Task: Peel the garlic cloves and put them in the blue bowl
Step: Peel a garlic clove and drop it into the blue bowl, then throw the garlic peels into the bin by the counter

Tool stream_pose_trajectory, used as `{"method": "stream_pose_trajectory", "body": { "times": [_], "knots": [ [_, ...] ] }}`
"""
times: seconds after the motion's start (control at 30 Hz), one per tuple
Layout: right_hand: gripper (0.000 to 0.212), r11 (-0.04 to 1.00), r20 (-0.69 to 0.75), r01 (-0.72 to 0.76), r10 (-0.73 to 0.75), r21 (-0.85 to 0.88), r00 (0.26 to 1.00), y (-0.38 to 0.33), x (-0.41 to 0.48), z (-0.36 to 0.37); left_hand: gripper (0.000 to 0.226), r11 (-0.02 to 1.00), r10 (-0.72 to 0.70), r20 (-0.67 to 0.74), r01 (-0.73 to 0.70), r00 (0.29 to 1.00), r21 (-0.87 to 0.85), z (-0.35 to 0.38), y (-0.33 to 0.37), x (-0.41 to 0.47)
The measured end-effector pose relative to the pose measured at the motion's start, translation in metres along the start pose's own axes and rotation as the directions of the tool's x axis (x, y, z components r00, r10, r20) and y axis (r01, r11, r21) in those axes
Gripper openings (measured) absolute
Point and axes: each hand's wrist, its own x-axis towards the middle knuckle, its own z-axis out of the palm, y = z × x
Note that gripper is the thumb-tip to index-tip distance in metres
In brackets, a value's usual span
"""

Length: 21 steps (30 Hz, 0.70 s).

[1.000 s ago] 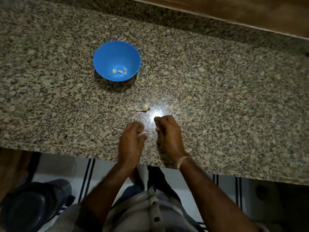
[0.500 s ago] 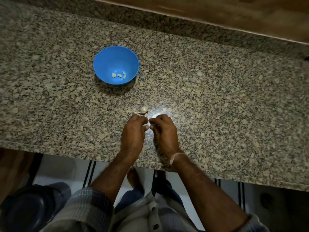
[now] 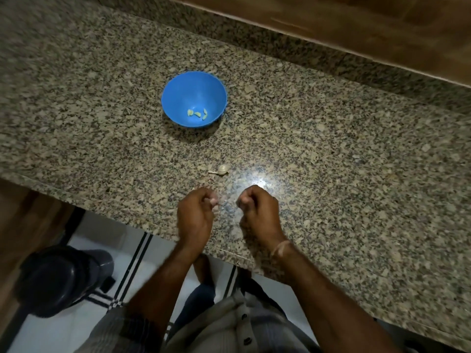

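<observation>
The blue bowl stands on the granite counter and holds three peeled garlic cloves. Nearer to me lies a small unpeeled garlic piece with a stem. Just in front of it, near the counter's front edge, my left hand is curled, and a small pale garlic clove shows at its fingertips. My right hand is a short gap to its right, fingers curled with the tips pressed together. Anything held between those tips is too small to see.
The granite counter ends in a raised granite ledge and a wooden surface at the back. Below the front edge are a tiled floor and a dark round bin at the lower left.
My hands were touching over the clove half a second ago. Now they have pulled apart sideways and drawn slightly back toward the counter edge.
</observation>
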Motion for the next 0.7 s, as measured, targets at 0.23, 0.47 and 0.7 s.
{"method": "stream_pose_trajectory", "body": {
  "times": [0.23,0.47,0.7],
  "knots": [
    [0.018,0.942,0.165,-0.231,0.195,0.242,0.967,0.009,0.002,-0.021,0.027,0.996,-0.092,-0.057,0.091,0.994,-0.016,-0.012,-0.016,-0.014],
    [0.019,0.934,0.199,-0.237,0.187,0.266,0.962,0.005,-0.008,-0.028,0.022,0.989,0.013,-0.001,-0.012,1.000,0.147,-0.003,-0.019,-0.018],
    [0.015,0.873,0.270,-0.320,0.230,0.367,0.935,-0.017,-0.021,-0.026,0.034,0.935,-0.022,0.085,-0.010,0.996,0.355,-0.004,-0.011,-0.012]
  ]
}}
